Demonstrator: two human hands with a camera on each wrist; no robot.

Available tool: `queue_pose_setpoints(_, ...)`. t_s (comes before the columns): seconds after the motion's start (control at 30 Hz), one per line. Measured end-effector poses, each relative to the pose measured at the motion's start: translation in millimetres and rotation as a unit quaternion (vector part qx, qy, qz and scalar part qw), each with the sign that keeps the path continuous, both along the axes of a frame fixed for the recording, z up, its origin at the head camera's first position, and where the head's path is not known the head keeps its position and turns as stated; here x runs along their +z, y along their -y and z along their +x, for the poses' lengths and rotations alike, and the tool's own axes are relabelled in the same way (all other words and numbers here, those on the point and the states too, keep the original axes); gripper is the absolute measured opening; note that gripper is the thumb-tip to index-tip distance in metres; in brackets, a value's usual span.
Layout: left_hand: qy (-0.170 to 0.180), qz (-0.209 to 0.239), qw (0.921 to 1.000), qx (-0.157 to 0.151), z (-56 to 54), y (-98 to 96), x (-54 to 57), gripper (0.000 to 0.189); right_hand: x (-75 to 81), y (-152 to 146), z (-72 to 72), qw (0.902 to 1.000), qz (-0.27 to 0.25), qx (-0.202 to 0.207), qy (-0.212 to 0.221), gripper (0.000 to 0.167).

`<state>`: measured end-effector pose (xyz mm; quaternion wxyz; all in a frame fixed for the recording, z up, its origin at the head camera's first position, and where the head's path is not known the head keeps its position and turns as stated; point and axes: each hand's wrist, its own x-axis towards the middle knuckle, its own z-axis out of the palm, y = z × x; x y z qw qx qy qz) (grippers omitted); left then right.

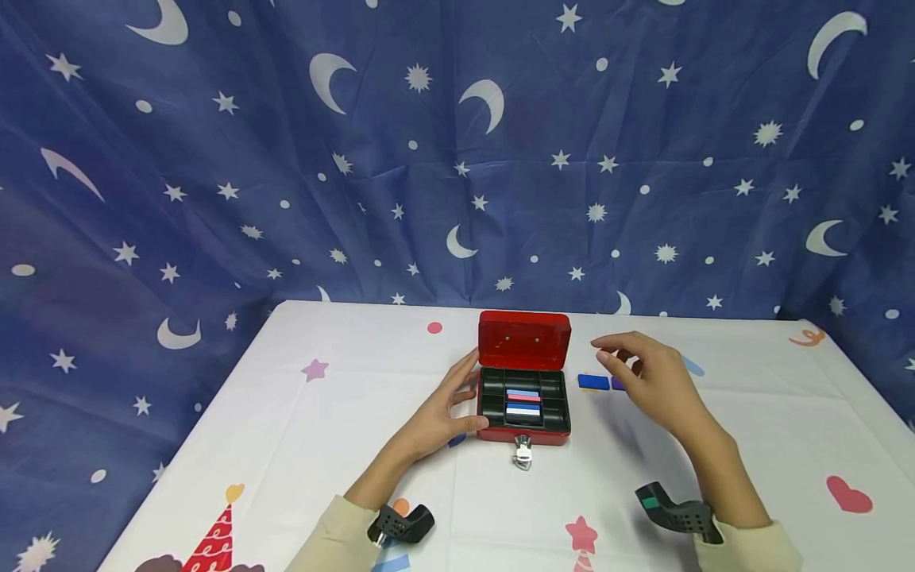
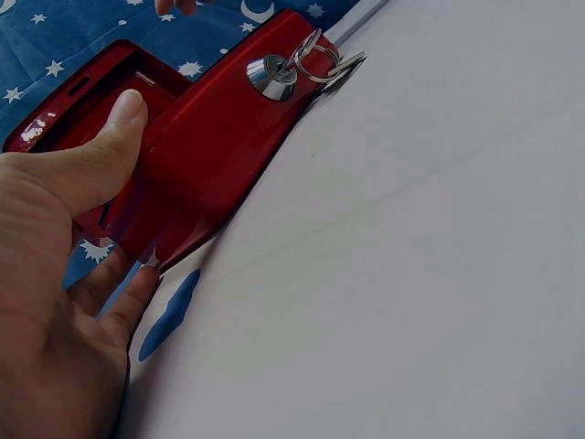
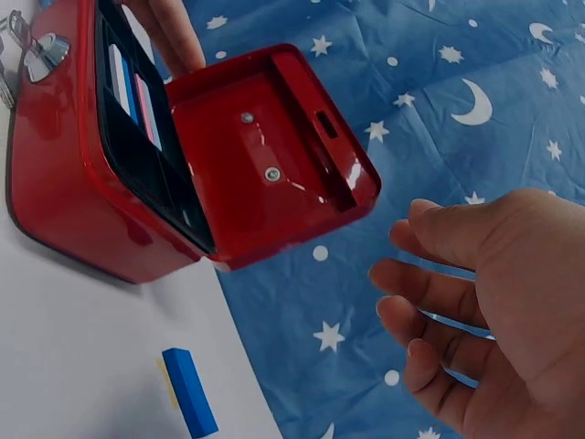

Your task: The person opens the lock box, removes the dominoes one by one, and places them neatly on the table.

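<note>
A red cash box (image 1: pixel 525 436) stands on the table with its lid (image 1: pixel 525 338) raised. Its black tray (image 1: pixel 493 381) has compartments, with blue, pink and white sticks (image 1: pixel 523 409) lying in the middle ones. Keys on a ring (image 1: pixel 523 454) hang from the front lock. My left hand (image 1: pixel 436 413) rests against the box's left side, fingers extended along it and thumb at the front left corner. My right hand (image 1: pixel 654 381) hovers right of the box with loosely bent fingers and nothing between them. Close by lies a blue stick (image 1: pixel 593 382); a purple one (image 1: pixel 618 384) is partly hidden behind that hand.
A white cloth with printed shapes covers the table (image 1: pixel 322 429). Behind it hangs a dark blue curtain (image 1: pixel 400 159) with moons and stars. Dark bands (image 1: pixel 403 524) sit on both wrists.
</note>
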<state>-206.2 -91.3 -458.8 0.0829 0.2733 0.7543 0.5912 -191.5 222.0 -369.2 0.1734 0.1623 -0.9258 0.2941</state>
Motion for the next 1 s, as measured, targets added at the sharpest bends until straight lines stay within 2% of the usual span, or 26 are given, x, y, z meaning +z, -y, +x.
queue_pose_setpoints(0.7,-0.002,-0.001,1.0,0.001,-0.5,0.2,-0.2,0.098,-9.5,34,3.1,0.9988,0.011,0.043,0.021,0.024)
queue_pose_setpoints(1.0,-0.003,-0.002,1.0,-0.001,-1.1,0.5,-1.0,0.098,-17.6,49,5.0,0.9967,0.003,0.06,0.055,0.026)
